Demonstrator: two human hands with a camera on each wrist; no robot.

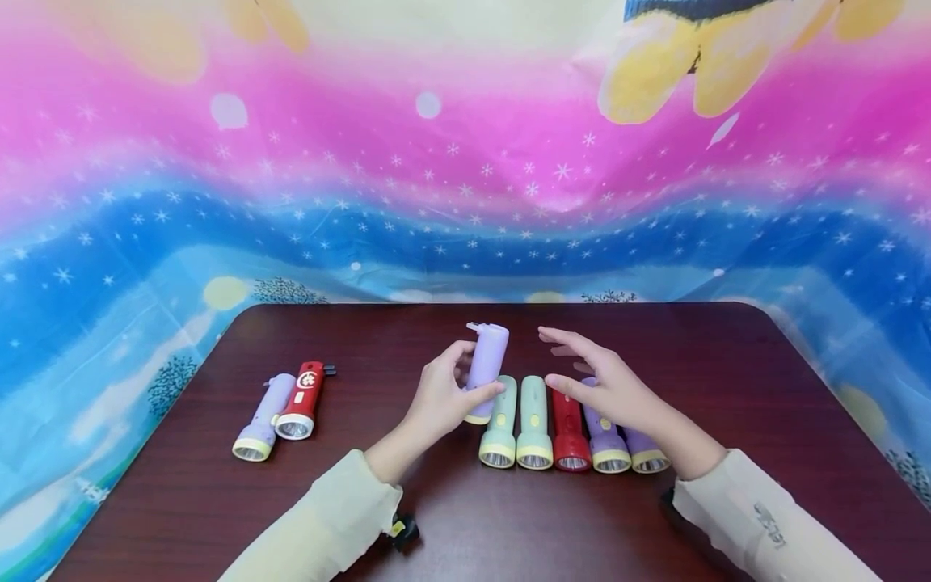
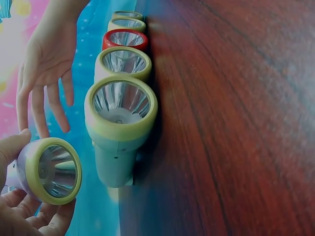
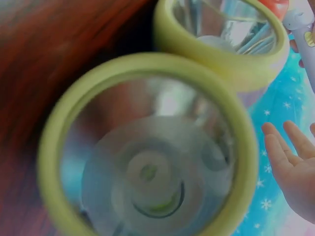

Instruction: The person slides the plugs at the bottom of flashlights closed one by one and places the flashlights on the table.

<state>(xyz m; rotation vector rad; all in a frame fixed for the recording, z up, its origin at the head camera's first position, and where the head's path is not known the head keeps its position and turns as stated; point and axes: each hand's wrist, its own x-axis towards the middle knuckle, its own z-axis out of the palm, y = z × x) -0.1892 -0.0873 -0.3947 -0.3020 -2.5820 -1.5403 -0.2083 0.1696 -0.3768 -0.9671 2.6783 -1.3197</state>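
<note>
My left hand (image 1: 440,388) grips a light purple flashlight (image 1: 488,356) around its body, holding it raised with the plug prongs at the top and the lens end low. In the left wrist view its yellow-rimmed lens (image 2: 59,171) faces the camera. My right hand (image 1: 611,384) hovers with fingers spread and holds nothing, above the right end of a row. That row has two mint green flashlights (image 1: 534,420), a red flashlight (image 1: 570,432) and two purple flashlights (image 1: 609,444), lenses toward me. The right hand and forearm partly hide the purple ones.
At the left of the dark wooden table (image 1: 167,501) lie another light purple flashlight (image 1: 265,416) and a red flashlight (image 1: 301,400) with its prongs out, side by side. A colorful printed cloth (image 1: 465,178) hangs behind the table.
</note>
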